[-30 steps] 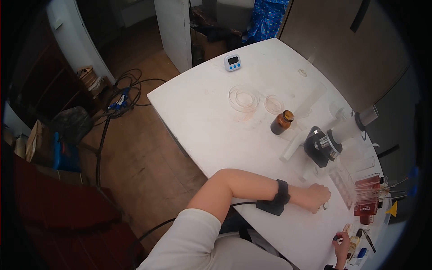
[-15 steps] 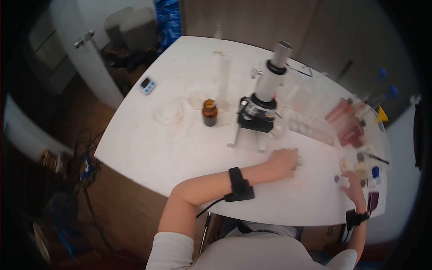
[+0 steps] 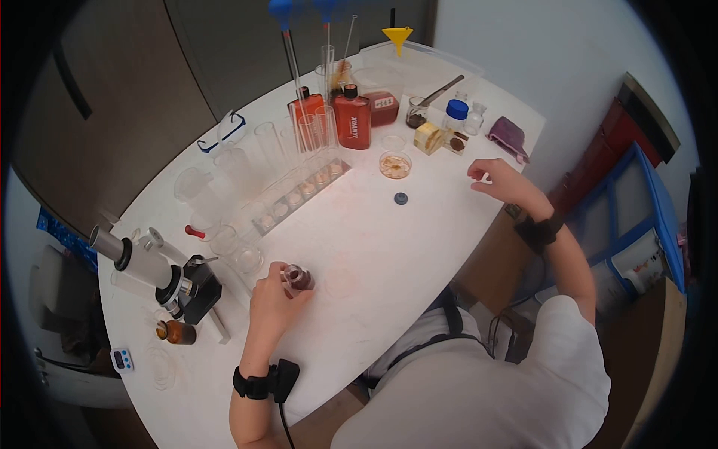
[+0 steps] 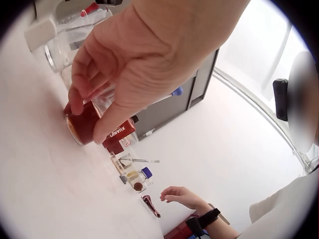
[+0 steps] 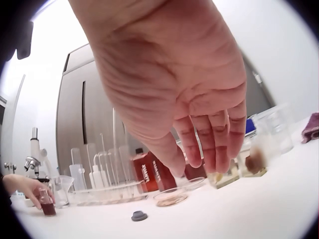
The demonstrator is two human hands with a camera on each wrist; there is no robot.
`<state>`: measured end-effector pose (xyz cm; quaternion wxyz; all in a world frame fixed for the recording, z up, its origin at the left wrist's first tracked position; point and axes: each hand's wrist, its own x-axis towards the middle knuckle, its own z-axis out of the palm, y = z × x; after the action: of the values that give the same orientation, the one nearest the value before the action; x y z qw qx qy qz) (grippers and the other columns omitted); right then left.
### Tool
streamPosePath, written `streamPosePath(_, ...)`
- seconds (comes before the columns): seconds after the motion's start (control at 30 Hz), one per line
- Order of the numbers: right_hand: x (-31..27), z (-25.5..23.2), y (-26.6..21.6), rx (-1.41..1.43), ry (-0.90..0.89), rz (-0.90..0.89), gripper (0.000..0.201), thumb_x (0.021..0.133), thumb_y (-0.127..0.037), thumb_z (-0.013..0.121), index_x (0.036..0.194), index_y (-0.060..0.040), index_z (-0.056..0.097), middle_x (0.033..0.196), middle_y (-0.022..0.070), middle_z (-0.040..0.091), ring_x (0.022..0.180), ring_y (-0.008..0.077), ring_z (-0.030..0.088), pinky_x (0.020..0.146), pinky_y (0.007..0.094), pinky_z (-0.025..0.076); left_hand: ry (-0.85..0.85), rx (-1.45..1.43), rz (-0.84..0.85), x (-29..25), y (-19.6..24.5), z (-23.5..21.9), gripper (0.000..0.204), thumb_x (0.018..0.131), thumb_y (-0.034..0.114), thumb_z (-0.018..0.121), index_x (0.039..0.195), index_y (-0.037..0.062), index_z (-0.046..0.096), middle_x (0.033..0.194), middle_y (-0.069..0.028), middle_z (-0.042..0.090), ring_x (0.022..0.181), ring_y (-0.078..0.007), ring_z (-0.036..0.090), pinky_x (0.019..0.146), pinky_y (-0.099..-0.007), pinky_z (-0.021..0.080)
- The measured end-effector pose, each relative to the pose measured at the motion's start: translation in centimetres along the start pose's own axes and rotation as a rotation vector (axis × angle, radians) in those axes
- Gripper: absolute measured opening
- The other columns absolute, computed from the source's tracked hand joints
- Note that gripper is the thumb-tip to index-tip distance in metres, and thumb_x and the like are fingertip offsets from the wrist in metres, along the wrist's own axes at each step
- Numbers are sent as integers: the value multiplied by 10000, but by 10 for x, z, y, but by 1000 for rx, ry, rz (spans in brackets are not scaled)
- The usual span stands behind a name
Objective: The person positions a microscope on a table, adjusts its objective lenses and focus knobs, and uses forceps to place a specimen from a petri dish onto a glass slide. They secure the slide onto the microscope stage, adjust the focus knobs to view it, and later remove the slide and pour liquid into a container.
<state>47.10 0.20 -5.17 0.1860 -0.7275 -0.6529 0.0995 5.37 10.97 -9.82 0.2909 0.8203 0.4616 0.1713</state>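
Observation:
In the head view my left hand (image 3: 275, 303) grips a small clear glass bottle (image 3: 298, 278) of dark red liquid on the white table. The left wrist view shows thumb and fingers around that bottle (image 4: 83, 123), its base at the table surface. My right hand (image 3: 502, 183) is over the table's right edge, holding nothing, fingers loosely bent. A grey stopper (image 3: 401, 198) lies on the table between the hands, nearer the right one. Beyond it is a petri dish (image 3: 395, 165) with orange-brown contents. In the right wrist view the right fingers hang down beyond the stopper (image 5: 139, 215).
A microscope (image 3: 161, 277), an amber bottle (image 3: 179, 332) and a timer (image 3: 121, 360) stand at the left. A test tube rack (image 3: 303, 196), red bottles (image 3: 353, 120), a blue-capped jar (image 3: 455, 114) and a purple cloth (image 3: 508, 138) are along the back and right.
The head view has turned to the right. The right hand has drawn away from the grey stopper, which lies on the table. The bottle at the left hand now shows clearly.

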Motion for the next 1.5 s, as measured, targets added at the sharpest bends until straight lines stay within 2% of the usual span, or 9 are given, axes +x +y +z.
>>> streamPosePath(0.23,-196,129,159,-221,-1015,359,222,752,-173,589,932,-60,657,856,72,661,788,179,621,703,334,497,-45,61,5,-2,3,-3,456,615,86,731,992,-3,490,709,-98,601,539,-165,550,507,-282,436)
streamPosePath(0.27,-181,108,34,224,-1172,865,302,759,-206,611,1033,-81,626,958,51,648,919,162,589,805,297,464,-58,95,9,-3,3,-4,506,621,111,739,1036,9,469,699,-112,598,559,-207,559,528,-313,438)
streamPosePath(0.4,-219,191,46,463,-1749,552,447,745,-250,676,1119,-30,567,1102,62,601,1017,155,549,900,298,416,-75,101,-4,-1,-2,-4,589,627,134,749,1112,24,433,756,-145,615,601,-244,571,563,-341,443)
streamPosePath(0.53,-212,82,200,-338,716,819,508,766,-91,522,1246,-16,377,1245,182,432,1165,317,409,957,362,358,-47,42,25,1,-6,-3,539,604,55,729,1061,4,448,713,-106,604,529,-153,538,504,-266,429)
streamPosePath(0.63,-220,74,185,-851,602,756,420,806,-115,466,1216,-30,433,1093,192,542,981,286,547,842,411,417,-31,49,30,0,-8,-1,546,602,43,727,1069,3,447,682,-104,593,519,-150,526,497,-262,418)
streamPosePath(0.67,-271,168,272,-296,-176,918,521,810,-101,533,1299,-51,360,1314,116,411,1177,246,412,997,399,291,-28,59,34,-1,-8,-1,556,601,39,727,1078,3,444,663,-101,584,516,-152,523,493,-263,414)
streamPosePath(1.07,-155,-118,168,-443,1182,715,527,768,-91,422,1294,-87,406,1073,225,574,846,332,595,794,373,440,-98,60,-53,0,5,-9,626,609,69,752,1142,9,430,663,-134,586,583,-243,569,561,-323,439)
streamPosePath(1.43,-138,-132,158,-547,1204,424,513,803,-58,422,1309,-26,343,1314,208,392,1186,344,415,983,344,336,-121,69,-110,-1,9,-10,638,605,55,755,1150,15,426,645,-116,574,575,-222,559,549,-311,432)
streamPosePath(1.5,-169,-15,210,-350,616,545,523,790,-37,455,1304,-24,358,1271,201,442,1220,323,380,1000,339,313,-122,66,-69,-2,6,-10,641,605,59,759,1150,18,424,640,-114,573,578,-227,562,551,-311,435)
